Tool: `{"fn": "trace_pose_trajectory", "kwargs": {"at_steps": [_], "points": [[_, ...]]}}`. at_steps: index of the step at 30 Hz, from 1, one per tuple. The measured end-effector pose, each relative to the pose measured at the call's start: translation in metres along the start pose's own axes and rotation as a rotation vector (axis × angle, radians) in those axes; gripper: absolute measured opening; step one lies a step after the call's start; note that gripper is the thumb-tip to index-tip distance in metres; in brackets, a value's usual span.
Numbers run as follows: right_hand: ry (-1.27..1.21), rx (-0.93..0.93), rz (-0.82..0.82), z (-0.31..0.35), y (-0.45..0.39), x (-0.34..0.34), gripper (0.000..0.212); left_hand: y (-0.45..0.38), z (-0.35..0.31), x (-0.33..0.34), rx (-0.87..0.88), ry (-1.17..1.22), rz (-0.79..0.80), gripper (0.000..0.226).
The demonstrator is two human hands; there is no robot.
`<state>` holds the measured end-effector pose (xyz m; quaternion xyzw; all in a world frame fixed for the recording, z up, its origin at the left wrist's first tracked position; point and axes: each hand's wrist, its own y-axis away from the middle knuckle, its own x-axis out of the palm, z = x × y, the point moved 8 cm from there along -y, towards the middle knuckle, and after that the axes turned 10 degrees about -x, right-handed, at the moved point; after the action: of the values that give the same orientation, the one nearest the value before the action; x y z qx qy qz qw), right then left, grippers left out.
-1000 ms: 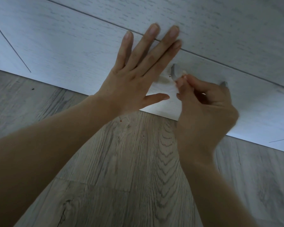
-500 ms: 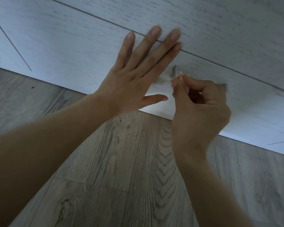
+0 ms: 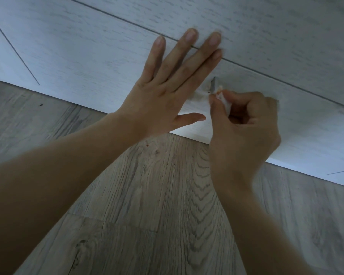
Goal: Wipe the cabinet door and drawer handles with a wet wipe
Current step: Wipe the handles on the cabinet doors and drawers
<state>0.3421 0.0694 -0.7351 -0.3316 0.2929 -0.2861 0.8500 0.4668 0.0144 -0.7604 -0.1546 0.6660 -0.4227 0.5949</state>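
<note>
— Where's the wet wipe point(image 3: 225, 103) now?
— Pinched in the right hand point(image 3: 244, 132) fingers, tip at the small handle point(image 3: 213, 84), having crept toward ten o'clock. Rubbing continues.
— And the left hand point(image 3: 167, 92)?
— At nine o'clock of it, still flat, fingers straight, bracing the cabinet front point(image 3: 87, 46).

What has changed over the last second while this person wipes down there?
The right hand, pinching the wet wipe, slid a little left along the handle, toward its left end. Nothing was picked up or let go. The left hand stayed flat with fingers spread on the white cabinet front, and the wood floor looks the same.
</note>
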Motion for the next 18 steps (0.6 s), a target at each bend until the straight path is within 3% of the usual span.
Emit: {"fn": "trace_pose_trajectory", "kwargs": {"at_steps": [7,11,15,18], "points": [[-0.032,0.099,-0.056,-0.013,0.002,-0.029,0.017,0.000,0.001,-0.001,0.009,-0.002,0.018,0.092],[-0.098,0.081,0.025,0.008,0.011,-0.014,0.012,0.001,-0.001,-0.002,0.013,-0.012,-0.017,0.089],[-0.159,0.260,0.115,0.004,0.014,0.005,0.011,0.001,0.000,-0.008,0.002,0.032,-0.066,0.072],[-0.165,0.381,0.075,-0.006,0.012,0.008,0.019,0.000,0.000,-0.008,-0.004,0.034,-0.069,0.074]]}}
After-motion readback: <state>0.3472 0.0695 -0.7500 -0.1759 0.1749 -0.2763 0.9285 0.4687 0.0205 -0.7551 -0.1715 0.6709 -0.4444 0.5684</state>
